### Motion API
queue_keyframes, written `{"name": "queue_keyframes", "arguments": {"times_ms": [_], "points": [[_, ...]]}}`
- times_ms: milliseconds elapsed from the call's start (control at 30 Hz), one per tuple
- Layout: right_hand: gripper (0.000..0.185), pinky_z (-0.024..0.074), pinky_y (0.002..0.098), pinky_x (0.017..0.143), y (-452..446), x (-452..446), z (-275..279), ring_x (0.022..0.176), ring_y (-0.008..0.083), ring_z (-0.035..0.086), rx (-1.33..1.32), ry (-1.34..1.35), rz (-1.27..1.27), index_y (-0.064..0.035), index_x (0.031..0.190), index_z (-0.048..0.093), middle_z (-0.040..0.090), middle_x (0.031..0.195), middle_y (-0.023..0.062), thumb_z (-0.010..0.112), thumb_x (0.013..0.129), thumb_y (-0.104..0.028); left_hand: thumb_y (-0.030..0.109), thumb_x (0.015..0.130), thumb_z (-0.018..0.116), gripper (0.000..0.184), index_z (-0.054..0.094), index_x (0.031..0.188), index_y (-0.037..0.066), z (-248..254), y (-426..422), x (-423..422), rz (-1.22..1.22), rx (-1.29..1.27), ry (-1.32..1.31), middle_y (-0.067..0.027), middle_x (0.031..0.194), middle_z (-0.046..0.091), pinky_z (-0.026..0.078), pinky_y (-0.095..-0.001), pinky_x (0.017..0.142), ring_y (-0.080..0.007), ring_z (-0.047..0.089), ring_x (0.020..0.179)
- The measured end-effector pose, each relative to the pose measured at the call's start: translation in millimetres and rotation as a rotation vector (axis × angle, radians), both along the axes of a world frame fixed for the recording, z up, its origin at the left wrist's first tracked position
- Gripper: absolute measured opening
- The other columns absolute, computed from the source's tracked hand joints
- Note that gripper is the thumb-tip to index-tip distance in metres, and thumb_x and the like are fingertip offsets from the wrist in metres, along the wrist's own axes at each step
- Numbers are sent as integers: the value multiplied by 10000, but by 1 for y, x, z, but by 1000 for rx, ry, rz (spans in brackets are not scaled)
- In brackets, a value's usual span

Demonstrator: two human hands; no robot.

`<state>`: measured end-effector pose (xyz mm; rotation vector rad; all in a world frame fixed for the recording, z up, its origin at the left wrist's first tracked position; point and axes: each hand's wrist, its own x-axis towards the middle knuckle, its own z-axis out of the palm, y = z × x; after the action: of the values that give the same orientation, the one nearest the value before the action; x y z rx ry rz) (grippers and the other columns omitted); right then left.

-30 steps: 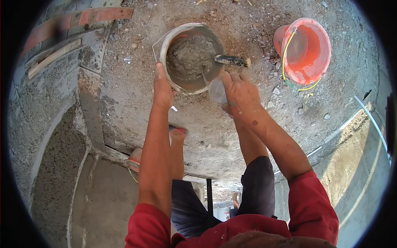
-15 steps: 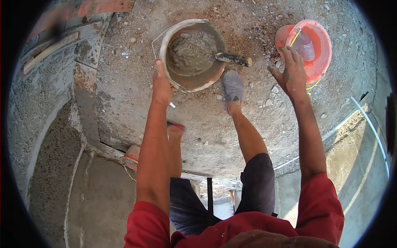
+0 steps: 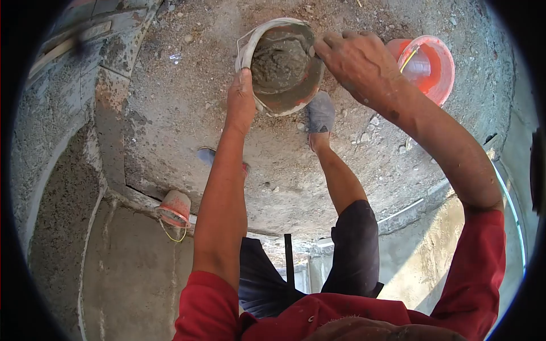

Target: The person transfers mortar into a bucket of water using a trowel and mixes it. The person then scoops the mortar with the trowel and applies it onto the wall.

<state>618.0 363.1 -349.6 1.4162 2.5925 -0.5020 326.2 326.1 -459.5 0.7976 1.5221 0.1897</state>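
Note:
A mortar-stained bucket [image 3: 245,57] with a thin wire handle stands near my feet, with wet grey mortar [image 3: 281,62] inside. My left hand [image 3: 242,96] grips its rim on the near left side, thumb up against the edge. At the opposite rim my right hand [image 3: 358,65] is closed around the handle of a trowel [image 3: 311,51]. Most of that handle is hidden by my fingers, and the blade cannot be made out. Behind my right hand is a red bucket [image 3: 449,62] with a yellow handle and a clear plastic-looking item inside.
Another red bucket [image 3: 175,206] lies tipped by the ledge at lower left. My shoe [image 3: 321,113] is close to the mortar bucket. Rough, stony ground [image 3: 170,125] surrounds it. Concrete walls curve along the left, and a pale blue hose [image 3: 515,199] runs down the right.
My right hand has moved left from the red bucket to the trowel handle and closed on it. The mortar bucket, still held by my left hand, sits farther right in view.

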Motion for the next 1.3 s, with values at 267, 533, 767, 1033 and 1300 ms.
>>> {"name": "queue_keyframes", "arguments": {"times_ms": [267,533,767,1033,1300], "points": [[255,589,427,819,-40,-5,-67,919,309,747,-485,-100,-421,-58,1058,695,753,978,103,665,932,-278,653,1063,384,717,471,1502,93,23,13,-6,114,-171,-30,-134,1390,592,615,-440,867,-268,646,1191],[421,523,484,1017,-114,-80,-116,1105,451,675,-896,335,-711,-46,1207,709,728,1127,237,645,951,-374,669,1064,357,763,428,1519,61,6,-11,-29,155,-256,-22,-137,1407,586,601,-436,924,-277,627,1241],[295,571,489,835,-67,-64,-12,970,393,720,-716,145,-494,-83,1145,666,734,1006,195,682,931,-285,647,1066,382,717,470,1490,76,6,-11,-32,180,-186,-8,-138,1342,621,625,-422,842,-273,667,1167],[166,611,428,713,-34,-78,-67,840,347,753,-260,19,-409,-61,998,693,750,878,149,700,843,-119,647,1066,385,708,462,1485,82,0,-6,-38,149,-158,-74,-121,1329,629,621,-403,869,-251,677,1152],[258,596,454,722,-33,-65,-13,860,335,745,-259,5,-83,-104,1168,615,714,1010,140,670,925,-168,636,1069,398,681,464,1488,103,6,-14,-38,203,-172,-68,-126,1379,592,616,-431,886,-257,633,1228]]}}
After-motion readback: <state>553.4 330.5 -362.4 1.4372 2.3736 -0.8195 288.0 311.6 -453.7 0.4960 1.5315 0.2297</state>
